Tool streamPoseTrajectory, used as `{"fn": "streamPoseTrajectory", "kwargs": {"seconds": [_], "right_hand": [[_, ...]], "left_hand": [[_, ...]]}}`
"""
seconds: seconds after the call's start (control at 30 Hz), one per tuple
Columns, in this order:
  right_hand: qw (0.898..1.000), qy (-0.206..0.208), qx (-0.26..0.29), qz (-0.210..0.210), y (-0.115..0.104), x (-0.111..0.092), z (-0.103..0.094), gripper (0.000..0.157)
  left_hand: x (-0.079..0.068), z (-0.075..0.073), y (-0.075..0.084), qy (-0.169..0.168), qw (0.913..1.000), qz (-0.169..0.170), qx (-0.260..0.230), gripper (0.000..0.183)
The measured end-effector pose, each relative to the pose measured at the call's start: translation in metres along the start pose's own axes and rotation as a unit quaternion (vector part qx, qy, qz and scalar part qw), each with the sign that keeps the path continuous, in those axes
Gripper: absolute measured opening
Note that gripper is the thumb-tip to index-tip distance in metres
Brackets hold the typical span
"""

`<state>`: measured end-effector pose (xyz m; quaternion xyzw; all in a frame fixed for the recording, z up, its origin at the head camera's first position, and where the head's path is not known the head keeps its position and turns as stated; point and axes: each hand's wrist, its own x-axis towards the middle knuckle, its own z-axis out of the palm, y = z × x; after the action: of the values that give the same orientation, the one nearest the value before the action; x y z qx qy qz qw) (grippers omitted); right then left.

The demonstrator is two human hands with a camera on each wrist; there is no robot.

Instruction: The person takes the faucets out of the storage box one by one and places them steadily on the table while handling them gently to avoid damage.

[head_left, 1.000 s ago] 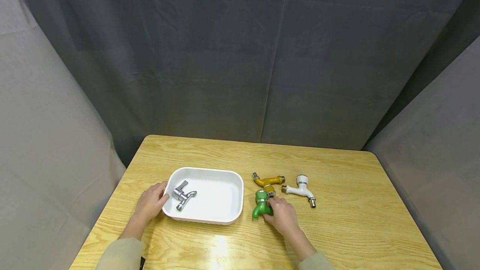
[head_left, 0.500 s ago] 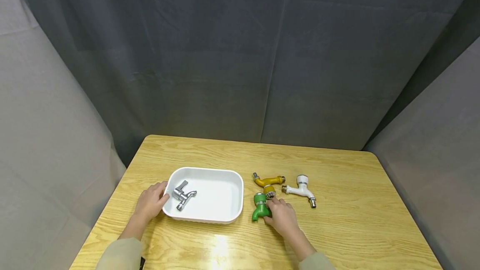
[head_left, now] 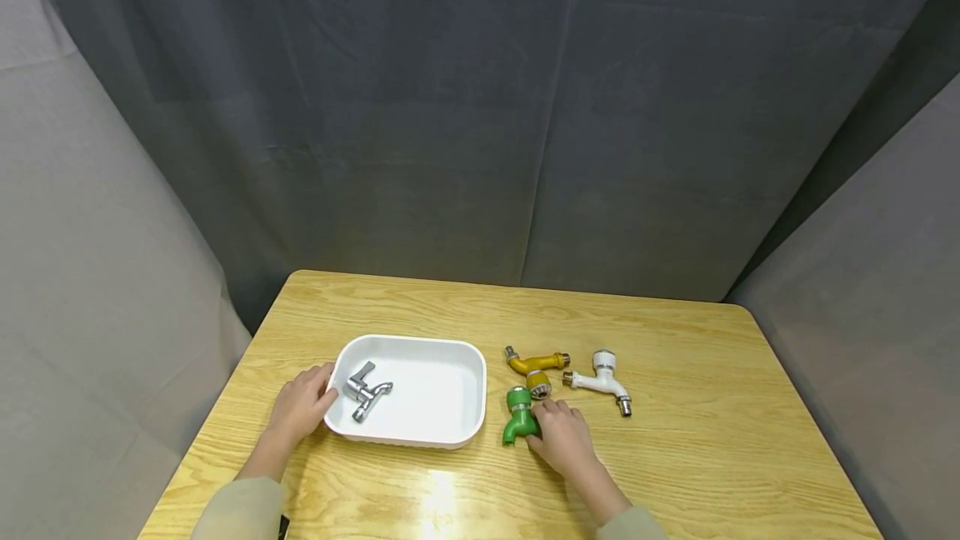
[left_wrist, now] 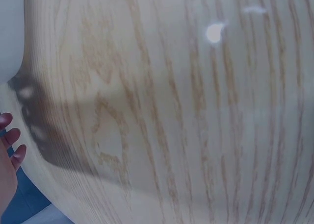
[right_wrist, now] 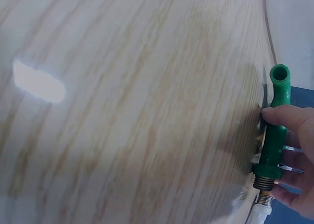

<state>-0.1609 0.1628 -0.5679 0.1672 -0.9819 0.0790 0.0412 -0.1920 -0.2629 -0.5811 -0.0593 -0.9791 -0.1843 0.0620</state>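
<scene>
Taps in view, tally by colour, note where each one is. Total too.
Silver tap: 1, in the white tray
Green tap: 1, held by the right hand
Yellow tap: 1, on the table
White tap: 1, on the table
Total: 4

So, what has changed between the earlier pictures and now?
The round-knobbed green tap has shifted slightly toward the person, held in the right hand; nothing newly gripped or released. The left hand at the white rectangular tray, the silver metal tap inside, the yellow tap and the white tap stayed.
</scene>
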Motion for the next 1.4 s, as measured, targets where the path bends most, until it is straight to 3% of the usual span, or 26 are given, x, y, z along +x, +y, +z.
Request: {"fn": "streamPoseTrajectory", "kwargs": {"seconds": [0.43,0.8,1.13,1.4], "right_hand": [[1.0,-0.022,0.007,0.0,0.0,0.0,-0.008,0.041],[0.998,-0.019,0.056,0.01,-0.017,0.026,-0.048,0.052],[0.992,0.033,0.092,-0.085,-0.044,0.059,-0.056,0.066],[0.989,0.022,0.054,-0.139,-0.071,0.084,-0.052,0.067]], "left_hand": [[0.0,-0.003,0.002,-0.007,1.0,0.0,0.007,0.041],[0.0,-0.003,0.001,0.0,0.9999,0.006,0.011,0.041],[0.001,0.0,0.0,0.013,0.9997,0.014,0.015,0.038],[0.0,-0.001,0.001,0.007,0.9999,0.007,0.011,0.039]]}}
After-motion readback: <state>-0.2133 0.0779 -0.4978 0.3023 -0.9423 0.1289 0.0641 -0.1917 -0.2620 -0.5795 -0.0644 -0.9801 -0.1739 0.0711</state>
